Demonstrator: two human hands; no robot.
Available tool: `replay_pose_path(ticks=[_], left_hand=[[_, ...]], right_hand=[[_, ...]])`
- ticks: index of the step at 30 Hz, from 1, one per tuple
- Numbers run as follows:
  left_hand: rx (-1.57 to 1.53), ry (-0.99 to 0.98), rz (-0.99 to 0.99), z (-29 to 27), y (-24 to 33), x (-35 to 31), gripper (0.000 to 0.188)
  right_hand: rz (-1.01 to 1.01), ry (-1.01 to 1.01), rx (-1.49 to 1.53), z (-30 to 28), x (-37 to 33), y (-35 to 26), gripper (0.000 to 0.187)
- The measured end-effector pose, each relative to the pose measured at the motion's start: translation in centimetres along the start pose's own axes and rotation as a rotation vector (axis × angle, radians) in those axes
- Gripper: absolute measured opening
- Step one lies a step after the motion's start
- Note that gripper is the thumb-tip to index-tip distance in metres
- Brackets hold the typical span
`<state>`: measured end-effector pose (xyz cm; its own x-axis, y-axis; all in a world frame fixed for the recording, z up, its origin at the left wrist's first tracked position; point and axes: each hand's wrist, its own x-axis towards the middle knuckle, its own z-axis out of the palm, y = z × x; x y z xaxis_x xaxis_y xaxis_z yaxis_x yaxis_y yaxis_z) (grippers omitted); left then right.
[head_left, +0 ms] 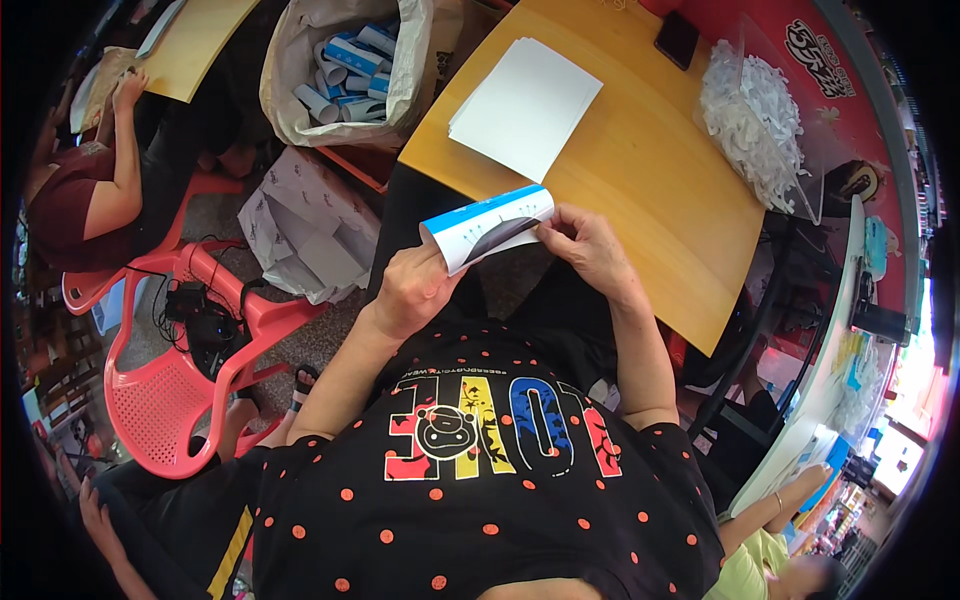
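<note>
A printed sheet of paper [487, 220], white with a blue band and a dark shape, is curled into a loose roll above my lap, just off the near table edge. My left hand [412, 290] is closed on its left end, some fingers hidden behind or inside the roll. At the other end, my right hand [592, 252] pinches the paper's edge between thumb and fingers. Beyond the roll, a stack of white sheets [530, 105] lies on the yellow wooden table [640, 205].
A white sack [280, 80] at the far left holds several blue-and-white paper rolls [352, 62]. A second white bag [300, 225] stands below it. On the table are a phone [677, 40] and a clear bin of translucent pieces [755, 125]. Red chairs [165, 410] and other people sit around.
</note>
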<state>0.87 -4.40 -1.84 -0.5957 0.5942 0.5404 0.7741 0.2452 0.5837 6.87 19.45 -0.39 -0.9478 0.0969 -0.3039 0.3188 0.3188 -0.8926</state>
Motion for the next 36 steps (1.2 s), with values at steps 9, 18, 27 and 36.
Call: replay_pose_path(ticks=[9,18,27,36], left_hand=[[0.017,0.011,-0.02,0.3,-0.3,0.1,0.026],[-0.012,0.041,-0.001,0.6,-0.1,0.7,0.024],[-0.024,-0.042,0.093,1.3,-1.6,-0.5,0.033],[-0.758,0.123,-0.602,1.2,0.9,1.1,0.019]], right_hand=[[0.008,0.055,0.278,-0.3,-1.3,-0.1,0.013],[-0.134,0.213,0.0,1.1,-0.8,0.0,0.01],[-0.93,-0.064,-0.044,4.1,-3.9,-8.3,0.012],[-0.661,0.643,0.285,-15.3,-3.7,-9.3,0.016]])
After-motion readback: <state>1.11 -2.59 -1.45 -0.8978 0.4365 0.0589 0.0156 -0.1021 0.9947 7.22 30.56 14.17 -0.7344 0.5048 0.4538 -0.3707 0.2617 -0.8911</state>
